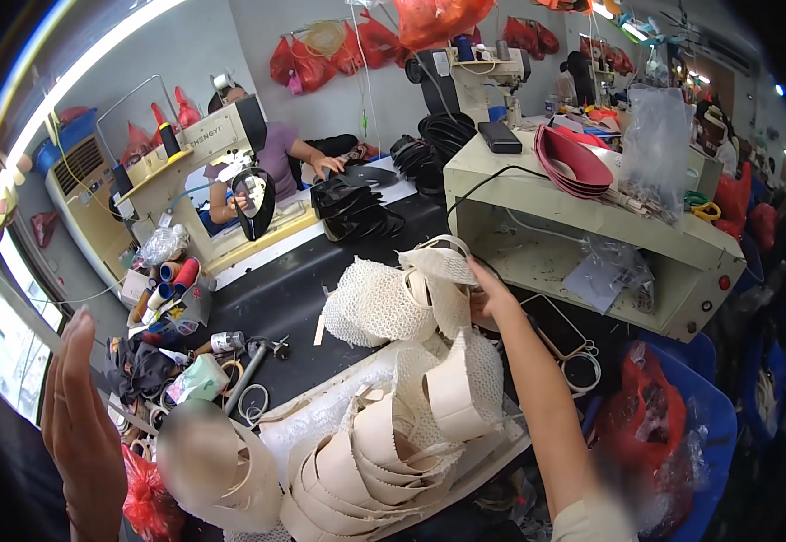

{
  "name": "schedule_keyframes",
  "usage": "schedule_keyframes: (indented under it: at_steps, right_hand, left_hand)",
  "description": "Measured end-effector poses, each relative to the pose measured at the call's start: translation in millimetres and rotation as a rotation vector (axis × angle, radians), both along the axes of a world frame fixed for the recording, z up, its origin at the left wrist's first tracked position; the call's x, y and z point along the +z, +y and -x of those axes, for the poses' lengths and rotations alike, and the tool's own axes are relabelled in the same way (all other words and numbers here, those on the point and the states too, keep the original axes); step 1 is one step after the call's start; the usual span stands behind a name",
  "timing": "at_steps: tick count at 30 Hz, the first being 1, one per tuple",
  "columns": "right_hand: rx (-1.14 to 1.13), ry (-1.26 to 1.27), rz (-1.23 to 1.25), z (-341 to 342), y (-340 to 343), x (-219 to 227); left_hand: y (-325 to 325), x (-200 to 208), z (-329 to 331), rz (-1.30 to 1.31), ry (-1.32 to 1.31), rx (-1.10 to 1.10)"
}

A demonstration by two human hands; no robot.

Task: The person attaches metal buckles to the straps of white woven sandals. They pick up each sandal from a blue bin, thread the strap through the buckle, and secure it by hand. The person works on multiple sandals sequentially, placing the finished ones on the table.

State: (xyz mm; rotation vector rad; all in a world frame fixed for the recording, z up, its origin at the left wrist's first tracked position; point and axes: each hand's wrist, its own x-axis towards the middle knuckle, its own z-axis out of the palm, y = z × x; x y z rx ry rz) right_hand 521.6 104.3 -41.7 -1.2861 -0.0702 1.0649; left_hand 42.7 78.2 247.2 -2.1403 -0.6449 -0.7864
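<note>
My right hand [486, 296] grips the edge of a cream mesh shoe upper [438, 267] on the far side of the bench; its fingertips are partly hidden behind the piece. Beside that piece lies another cream mesh upper [370, 303]. A nested stack of cream uppers [357, 470] leans across the near middle, with one more upper [257, 488] to its left. My left hand [81, 425] is raised at the left edge, fingers stretched out and holding nothing.
Thread spools fill a box [181, 303] at left. A co-worker's hand [328, 164] touches black pieces [352, 203] by a sewing machine [203, 144]. Scissors [581, 369] and a dark phone-like device [553, 325] lie right of my forearm. A blue bin [714, 425] holds a red bag [641, 406].
</note>
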Motion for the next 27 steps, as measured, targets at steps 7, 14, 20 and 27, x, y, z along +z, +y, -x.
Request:
schedule_keyframes:
  at_steps: [7,14,20,27]
  right_hand:
    - [0.059,-0.634,-0.096,59,36,6]
    - [0.412,-1.151,-0.088,94,45,50]
    - [0.684,-0.630,-0.378,144,18,79]
    - [0.004,-0.491,-0.590,142,-13,58]
  left_hand:
    - [60,-41,-73,0.433,0.005,-0.275]
    - [87,-115,-155,0.889,0.217,-0.456]
    - [84,-155,-172,0.748,0.499,-0.556]
    - [104,-112,-226,0.879,0.281,-0.572]
